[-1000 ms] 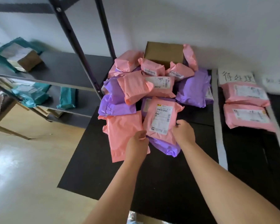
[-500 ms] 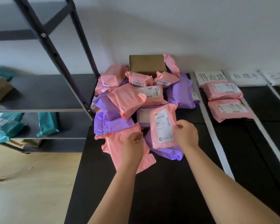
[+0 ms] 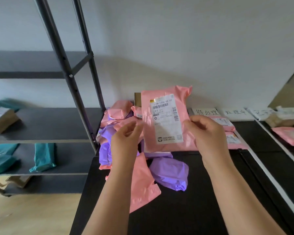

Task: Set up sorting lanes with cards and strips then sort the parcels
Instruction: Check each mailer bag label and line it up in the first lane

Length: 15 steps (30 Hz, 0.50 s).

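Note:
My right hand (image 3: 205,131) grips the right edge of a pink parcel (image 3: 165,99) and holds it upright above the pile, its white label facing me. My left hand (image 3: 124,141) hovers at the parcel's left edge with loosely curled fingers; I cannot tell whether it touches. Below lies the pile of pink and purple parcels (image 3: 119,112), with a purple parcel (image 3: 170,173) and a flat pink parcel (image 3: 143,184) nearest me. Handwritten cards (image 3: 205,111) (image 3: 234,112) head the lanes, which white strips (image 3: 268,173) divide. Two pink parcels (image 3: 234,141) lie in the first lane.
Everything sits on a black mat (image 3: 185,209). A dark metal shelf rack (image 3: 49,124) stands to the left with teal parcels (image 3: 44,156) and a brown packet. A far-right lane holds another pink parcel (image 3: 290,134) and a brown packet (image 3: 278,119). Wooden floor lies at lower left.
The labelled pink parcel has been lifted off the pile and raised upright in my right hand. My left hand left the flat pink parcel and rose beside it.

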### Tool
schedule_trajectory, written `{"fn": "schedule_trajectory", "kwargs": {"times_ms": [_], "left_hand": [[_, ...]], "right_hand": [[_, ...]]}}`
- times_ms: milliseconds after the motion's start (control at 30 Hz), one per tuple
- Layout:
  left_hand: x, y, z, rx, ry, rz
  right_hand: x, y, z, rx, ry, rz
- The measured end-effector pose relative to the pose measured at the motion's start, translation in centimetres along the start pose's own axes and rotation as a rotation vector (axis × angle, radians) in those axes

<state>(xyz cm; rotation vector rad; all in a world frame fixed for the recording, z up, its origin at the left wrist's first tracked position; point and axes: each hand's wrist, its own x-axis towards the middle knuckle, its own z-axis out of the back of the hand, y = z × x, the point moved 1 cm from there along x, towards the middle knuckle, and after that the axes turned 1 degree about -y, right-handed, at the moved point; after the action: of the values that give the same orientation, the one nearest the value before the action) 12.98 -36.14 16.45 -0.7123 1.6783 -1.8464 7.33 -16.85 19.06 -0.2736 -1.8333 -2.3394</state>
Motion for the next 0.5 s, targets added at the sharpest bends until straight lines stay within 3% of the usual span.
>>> {"fn": "schedule_trajectory", "kwargs": {"times_ms": [300, 500], "left_hand": [[-1.9, -6.8, 3.6, -0.139, -0.116, -0.116], [-2.8, -9.1, 5.4, -0.255, -0.073, -0.141]], "right_hand": [[-1.6, 4.3, -0.7, 0.128, 0.079, 0.053], [-2.1, 7.9, -0.2, 0.246, -0.038, 0.136]]}}
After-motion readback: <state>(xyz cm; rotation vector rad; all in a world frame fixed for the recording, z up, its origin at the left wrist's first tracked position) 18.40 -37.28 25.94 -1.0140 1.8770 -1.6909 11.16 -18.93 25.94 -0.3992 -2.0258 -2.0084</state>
